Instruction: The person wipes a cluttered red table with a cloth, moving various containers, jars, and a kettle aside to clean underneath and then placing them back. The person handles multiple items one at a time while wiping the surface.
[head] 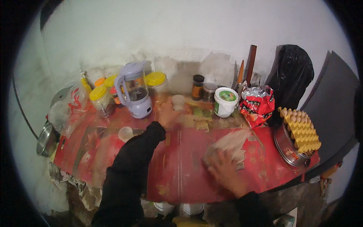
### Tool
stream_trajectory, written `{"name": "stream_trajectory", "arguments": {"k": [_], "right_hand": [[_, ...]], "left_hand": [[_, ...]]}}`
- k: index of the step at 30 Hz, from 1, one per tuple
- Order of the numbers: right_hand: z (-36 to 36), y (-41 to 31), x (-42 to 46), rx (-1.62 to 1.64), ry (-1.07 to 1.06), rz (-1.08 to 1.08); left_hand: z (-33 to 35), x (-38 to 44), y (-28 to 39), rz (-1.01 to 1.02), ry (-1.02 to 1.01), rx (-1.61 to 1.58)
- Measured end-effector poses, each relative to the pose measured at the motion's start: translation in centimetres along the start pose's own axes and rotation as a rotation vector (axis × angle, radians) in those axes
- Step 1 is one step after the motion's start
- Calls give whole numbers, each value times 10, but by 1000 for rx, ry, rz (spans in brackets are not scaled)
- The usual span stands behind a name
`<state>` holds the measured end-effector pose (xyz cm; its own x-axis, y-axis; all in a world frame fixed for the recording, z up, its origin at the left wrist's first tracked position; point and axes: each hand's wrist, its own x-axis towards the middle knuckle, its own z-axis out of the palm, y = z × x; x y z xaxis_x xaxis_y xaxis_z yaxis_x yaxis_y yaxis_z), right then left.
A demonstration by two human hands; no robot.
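My left hand (169, 113) reaches to the back middle of the table, blurred. Its fingers are against the left side and base of a small pale cup (178, 101); whether they close around it is unclear. Over a crumpled beige cloth (234, 140) at the front right, my right hand (224, 167) lies palm down, pressing it to the red table covering (190, 159). Blur softens these fingers too. Another small translucent cup (125, 134) sits left of my left forearm.
Behind stand a lilac blender (139, 93), yellow-lidded jars (99, 99), a dark-lidded jar (198, 88) and a white tub (225, 103). To the right are a red foil bag (256, 106) and an egg tray (302, 130) on a round tin (286, 147). A metal bowl (46, 142) hangs over the left edge.
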<state>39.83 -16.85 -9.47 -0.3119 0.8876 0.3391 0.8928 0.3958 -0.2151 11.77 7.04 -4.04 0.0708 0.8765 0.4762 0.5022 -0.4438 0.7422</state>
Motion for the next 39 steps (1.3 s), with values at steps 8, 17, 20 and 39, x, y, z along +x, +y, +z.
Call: {"name": "stream_trajectory", "arguments": {"k": [8, 17, 20, 39], "right_hand": [[10, -9, 10, -19, -375, 154], [16, -12, 19, 2, -234, 122], [14, -10, 20, 17, -297, 151], [26, -3, 13, -62, -277, 95]], "left_hand": [[90, 115, -111, -143, 169, 124], [119, 140, -123, -86, 274, 197], [67, 137, -75, 102, 339, 714], [11, 65, 80, 19, -455, 670]]}}
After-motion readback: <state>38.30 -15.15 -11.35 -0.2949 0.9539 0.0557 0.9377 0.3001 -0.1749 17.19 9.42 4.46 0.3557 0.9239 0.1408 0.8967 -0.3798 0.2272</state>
